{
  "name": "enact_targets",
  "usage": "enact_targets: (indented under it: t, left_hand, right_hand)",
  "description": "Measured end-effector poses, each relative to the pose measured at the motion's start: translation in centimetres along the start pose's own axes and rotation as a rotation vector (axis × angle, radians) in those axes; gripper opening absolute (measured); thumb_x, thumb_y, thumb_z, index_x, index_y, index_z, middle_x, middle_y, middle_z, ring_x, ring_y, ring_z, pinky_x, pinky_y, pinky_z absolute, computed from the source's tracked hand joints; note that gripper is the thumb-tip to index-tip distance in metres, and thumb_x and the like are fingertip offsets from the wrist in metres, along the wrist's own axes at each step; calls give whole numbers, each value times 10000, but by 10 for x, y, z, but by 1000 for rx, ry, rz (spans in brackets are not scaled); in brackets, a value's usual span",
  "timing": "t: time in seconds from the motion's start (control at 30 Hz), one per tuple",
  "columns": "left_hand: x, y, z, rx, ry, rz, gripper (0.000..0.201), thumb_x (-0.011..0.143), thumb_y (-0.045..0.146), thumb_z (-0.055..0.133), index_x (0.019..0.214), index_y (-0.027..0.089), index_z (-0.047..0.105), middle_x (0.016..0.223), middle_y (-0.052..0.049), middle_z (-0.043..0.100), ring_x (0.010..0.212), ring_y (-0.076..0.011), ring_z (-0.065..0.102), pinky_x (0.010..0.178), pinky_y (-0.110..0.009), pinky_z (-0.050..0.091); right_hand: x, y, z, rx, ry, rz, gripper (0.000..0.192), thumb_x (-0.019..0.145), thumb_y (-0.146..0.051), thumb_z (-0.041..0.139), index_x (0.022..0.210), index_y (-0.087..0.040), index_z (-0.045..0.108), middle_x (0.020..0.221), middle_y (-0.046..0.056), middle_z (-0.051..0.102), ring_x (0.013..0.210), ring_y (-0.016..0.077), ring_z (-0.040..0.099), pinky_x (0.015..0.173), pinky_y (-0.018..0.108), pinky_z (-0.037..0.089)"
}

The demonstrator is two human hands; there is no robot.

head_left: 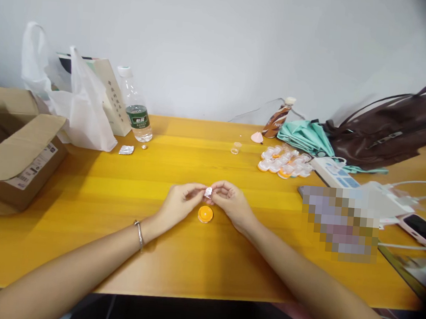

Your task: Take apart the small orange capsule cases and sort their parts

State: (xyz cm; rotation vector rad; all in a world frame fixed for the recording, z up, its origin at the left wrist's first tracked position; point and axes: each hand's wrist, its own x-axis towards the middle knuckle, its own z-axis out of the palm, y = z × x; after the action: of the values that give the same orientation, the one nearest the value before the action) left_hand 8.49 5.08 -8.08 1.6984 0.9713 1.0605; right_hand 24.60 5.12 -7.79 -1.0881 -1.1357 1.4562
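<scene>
Between the fingertips of both my hands is a small crumpled white piece [208,192], which looks like paper or foil; its exact kind is too small to tell. My left hand [183,201] pinches it from the left, with a silver bangle on the wrist. From the other side, the thumb and fingers of my right hand [234,205] are closed on it. Just below the fingers, an orange round case [205,214] with a pale rim lies on the table. Off to the right sits a cluster of several small round cases [284,162], white, clear and orange.
On the left of the yellow table [175,269] stand a cardboard box [38,160], a white plastic bag [88,105], a water bottle [138,109] and a silver packet [126,149]. Rightward are a brown drink bottle [277,119], teal umbrella [305,137], brown bag [388,131] and power strip [335,174].
</scene>
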Motion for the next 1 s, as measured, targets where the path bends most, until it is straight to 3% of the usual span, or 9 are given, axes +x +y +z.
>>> enact_targets:
  t: [0.13,0.3,0.43,0.63,0.83,1.0]
  left_hand:
    - [-1,5,-2,133,-39,75,253,795,208,558,1028,173,649,967,-44,702,850,-160,659,799,-260,518]
    - [0,4,-5,113,-63,48,216,817,306,559,953,171,659,908,-43,710,813,-156,664,777,-254,520]
    - [-1,1,-6,317,-41,136,203,841,284,518,939,179,661,871,-38,711,739,-144,653,712,-244,503]
    - [-3,0,-4,439,6,178,200,854,276,492,832,163,656,758,-21,693,660,-121,620,643,-209,470]
    - [4,-5,-17,554,153,240,175,840,260,493,810,159,633,705,-12,655,613,-108,576,633,-204,445]
    - [5,-7,-19,464,141,155,253,880,332,440,810,166,618,715,-6,636,643,-109,570,641,-200,433]
  right_hand:
    - [1,0,-2,37,21,13,232,595,-250,731,729,-161,564,642,-38,606,561,64,563,602,212,435]
    - [2,-1,-2,63,-36,30,251,603,-280,743,732,-160,564,656,-32,620,581,61,564,628,214,439]
    - [3,1,-2,40,-69,19,273,587,-282,754,709,-162,541,694,-26,632,602,65,573,641,223,452]
    - [2,0,2,-38,-60,-60,250,597,-252,738,671,-169,515,678,-26,630,605,68,573,639,218,455]
    - [5,-4,-8,104,52,116,177,620,-241,701,687,-167,555,642,-38,607,546,50,539,600,198,449]
    - [39,0,-35,-304,223,-135,125,639,-266,669,699,-172,613,664,3,653,610,112,595,650,254,473]
